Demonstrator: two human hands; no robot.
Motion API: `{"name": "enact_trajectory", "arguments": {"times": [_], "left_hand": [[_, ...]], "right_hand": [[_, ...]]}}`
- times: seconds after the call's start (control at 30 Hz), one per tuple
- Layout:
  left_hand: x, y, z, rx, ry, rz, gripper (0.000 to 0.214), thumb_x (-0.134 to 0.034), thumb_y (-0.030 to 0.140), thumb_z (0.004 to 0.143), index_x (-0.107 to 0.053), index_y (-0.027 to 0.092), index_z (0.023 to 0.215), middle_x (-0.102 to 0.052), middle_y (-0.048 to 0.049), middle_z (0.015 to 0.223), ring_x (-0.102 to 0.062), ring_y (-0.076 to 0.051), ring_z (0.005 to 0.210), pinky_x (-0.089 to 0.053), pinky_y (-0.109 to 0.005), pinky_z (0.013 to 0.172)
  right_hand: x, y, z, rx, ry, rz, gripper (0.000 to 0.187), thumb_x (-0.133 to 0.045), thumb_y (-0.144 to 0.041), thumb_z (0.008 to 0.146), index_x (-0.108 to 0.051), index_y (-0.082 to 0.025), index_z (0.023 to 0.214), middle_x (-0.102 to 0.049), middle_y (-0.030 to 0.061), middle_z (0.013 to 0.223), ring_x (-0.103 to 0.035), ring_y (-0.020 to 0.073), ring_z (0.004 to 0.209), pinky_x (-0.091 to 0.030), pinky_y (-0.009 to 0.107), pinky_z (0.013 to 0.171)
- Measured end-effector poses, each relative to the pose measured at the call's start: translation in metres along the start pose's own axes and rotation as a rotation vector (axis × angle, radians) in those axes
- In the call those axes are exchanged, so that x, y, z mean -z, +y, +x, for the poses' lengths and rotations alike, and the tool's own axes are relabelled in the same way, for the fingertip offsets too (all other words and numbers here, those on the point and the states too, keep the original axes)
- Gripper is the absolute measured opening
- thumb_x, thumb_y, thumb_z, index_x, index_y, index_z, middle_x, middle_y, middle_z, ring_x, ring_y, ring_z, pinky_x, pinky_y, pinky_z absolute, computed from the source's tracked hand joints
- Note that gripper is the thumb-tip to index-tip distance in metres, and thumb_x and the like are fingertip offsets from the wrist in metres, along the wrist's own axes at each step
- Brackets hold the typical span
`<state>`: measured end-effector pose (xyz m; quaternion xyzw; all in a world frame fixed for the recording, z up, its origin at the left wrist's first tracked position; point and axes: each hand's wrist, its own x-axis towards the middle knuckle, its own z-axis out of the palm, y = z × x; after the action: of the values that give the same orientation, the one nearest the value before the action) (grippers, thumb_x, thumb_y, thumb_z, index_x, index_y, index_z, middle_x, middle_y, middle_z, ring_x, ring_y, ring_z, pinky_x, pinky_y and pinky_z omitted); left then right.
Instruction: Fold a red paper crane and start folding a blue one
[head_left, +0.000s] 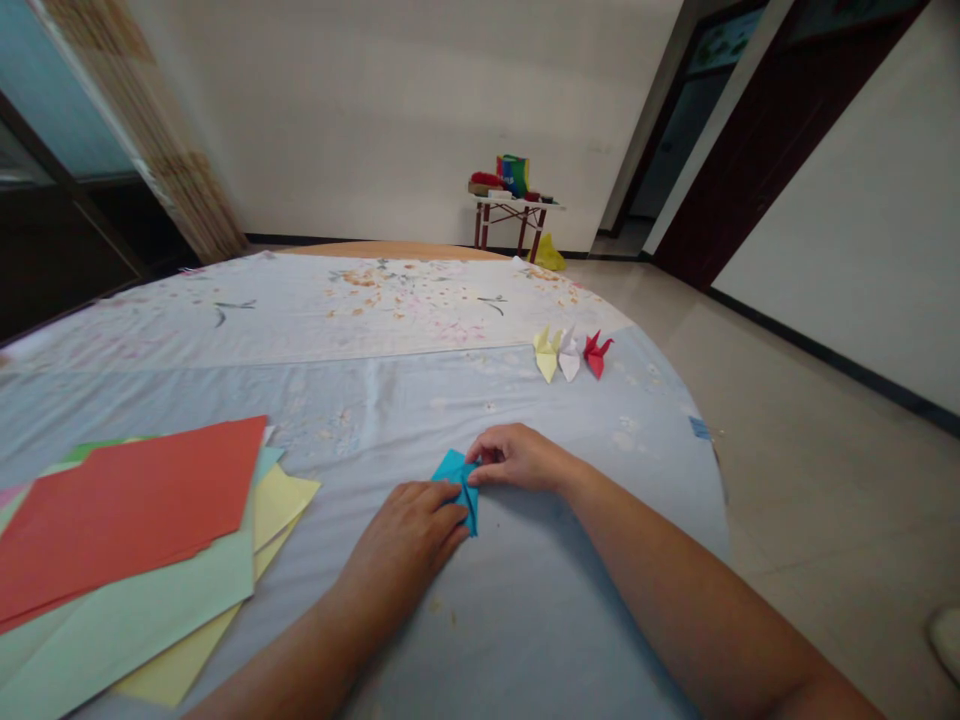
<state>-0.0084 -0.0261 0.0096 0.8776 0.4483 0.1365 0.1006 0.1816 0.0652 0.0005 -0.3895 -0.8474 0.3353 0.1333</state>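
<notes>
A small piece of folded blue paper [453, 466] lies on the cloth-covered table, between my two hands. My left hand [414, 528] presses on its left and lower part, fingers close together and bent over it, hiding some of the folds. From the right, my right hand [525, 458] pinches the paper's right edge between thumb and fingertips. Farther back to the right stand three folded paper cranes in a row: a pale yellow crane [547, 354], a white crane [569, 354] and a red crane [597, 354].
Left of my hands lies a loose stack of coloured sheets, with red paper [142, 510] on top and pale green paper [187, 590] beneath. The round table's tablecloth [315, 310] has a floral print. Beyond it, a small side table [517, 206] holds assorted items against the wall.
</notes>
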Motion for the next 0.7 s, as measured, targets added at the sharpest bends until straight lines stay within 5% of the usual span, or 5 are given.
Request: {"name": "enact_trajectory", "arguments": {"times": [0.3, 0.7], "left_hand": [[-0.0035, -0.0004, -0.0051, -0.052, -0.072, 0.099, 0.036, -0.051, 0.019, 0.084, -0.052, 0.03, 0.119, -0.059, -0.0058, 0.106, -0.054, -0.021, 0.097, -0.043, -0.039, 0.085], [-0.0041, -0.0045, -0.0078, -0.103, -0.067, 0.119, 0.037, -0.048, 0.012, 0.083, -0.054, 0.029, 0.115, -0.058, -0.0068, 0.109, -0.053, -0.022, 0.099, -0.043, -0.039, 0.086]], "right_hand": [[-0.0006, -0.0025, 0.0, -0.017, -0.004, -0.028, 0.028, -0.068, -0.038, 0.07, -0.065, -0.02, 0.091, -0.058, -0.0034, 0.07, -0.049, 0.0087, 0.061, -0.029, 0.019, 0.054], [-0.0011, -0.0031, 0.001, -0.027, 0.005, -0.045, 0.026, -0.068, -0.036, 0.069, -0.065, -0.02, 0.09, -0.058, -0.0039, 0.068, -0.048, 0.0084, 0.061, -0.027, 0.019, 0.053]]}}
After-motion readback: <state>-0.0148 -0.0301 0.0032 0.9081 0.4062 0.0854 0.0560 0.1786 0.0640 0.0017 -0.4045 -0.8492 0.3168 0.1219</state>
